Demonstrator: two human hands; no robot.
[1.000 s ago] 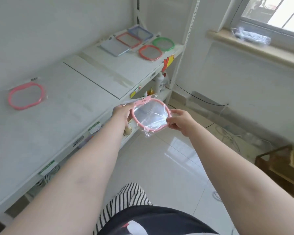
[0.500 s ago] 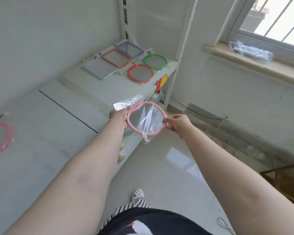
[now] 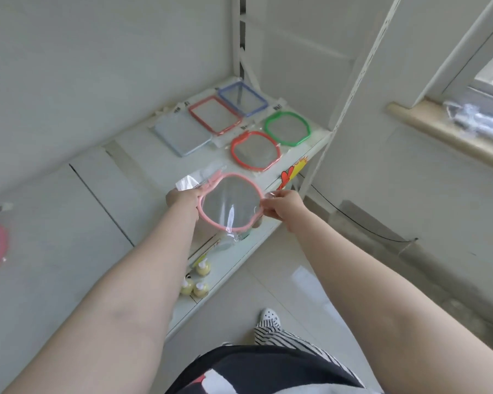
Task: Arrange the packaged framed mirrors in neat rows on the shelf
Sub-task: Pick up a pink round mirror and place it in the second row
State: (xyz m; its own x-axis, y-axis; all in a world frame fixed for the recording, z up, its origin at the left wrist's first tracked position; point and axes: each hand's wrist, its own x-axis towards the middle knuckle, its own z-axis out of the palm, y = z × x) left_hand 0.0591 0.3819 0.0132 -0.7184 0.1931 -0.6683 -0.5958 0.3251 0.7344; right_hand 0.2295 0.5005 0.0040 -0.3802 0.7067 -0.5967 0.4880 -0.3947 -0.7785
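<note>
Five packaged mirrors [image 3: 241,129] on shelf [image 3: 143,166] far end, held mirror [image 3: 229,204] nearer, before them

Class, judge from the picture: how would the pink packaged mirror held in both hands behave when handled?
The pink packaged mirror probably stays stiff: it keeps flat though the left hand and right hand hold only its edges. Its glossy, loose wrap may be slippery. The reflective face is likely fragile if dropped.
</note>
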